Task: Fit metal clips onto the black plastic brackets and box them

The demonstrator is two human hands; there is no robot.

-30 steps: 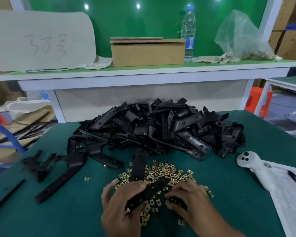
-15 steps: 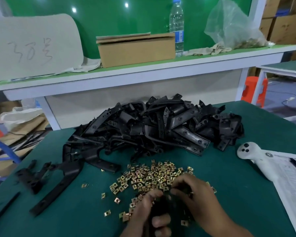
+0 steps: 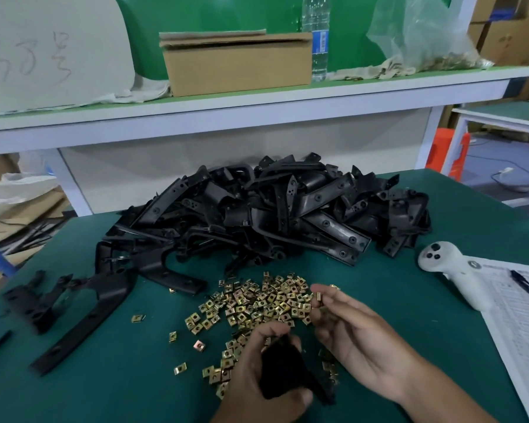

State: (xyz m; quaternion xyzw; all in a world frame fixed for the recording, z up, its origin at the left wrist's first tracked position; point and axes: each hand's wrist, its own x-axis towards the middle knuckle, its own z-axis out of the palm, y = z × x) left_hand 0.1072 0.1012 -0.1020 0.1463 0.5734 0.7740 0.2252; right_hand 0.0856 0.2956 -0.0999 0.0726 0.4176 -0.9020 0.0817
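**Early in the run: one bracket in hand, the heap untouched**

The left hand (image 3: pixel 257 370) grips a black plastic bracket (image 3: pixel 283 372). Just right of it, the right hand (image 3: pixel 353 334) pinches a small brass-coloured metal clip (image 3: pixel 318 299), not yet fitted. Loose brass clips (image 3: pixel 257 300) lie scattered just beyond both grips. Farther off, the large pile of black brackets (image 3: pixel 272 215) awaits. A brown cardboard box (image 3: pixel 239 64) sits on the shelf behind.

Legible text: none.
- Grey board (image 3: pixel 52 50), back shelf, left end: handwritten marks, not decipherable.
- Water bottle (image 3: pixel 316 38), beside the cardboard box: blue label, print too small.
- Printed sheet (image 3: pixel 519 303), worktop's right edge: fine rows, blurred.
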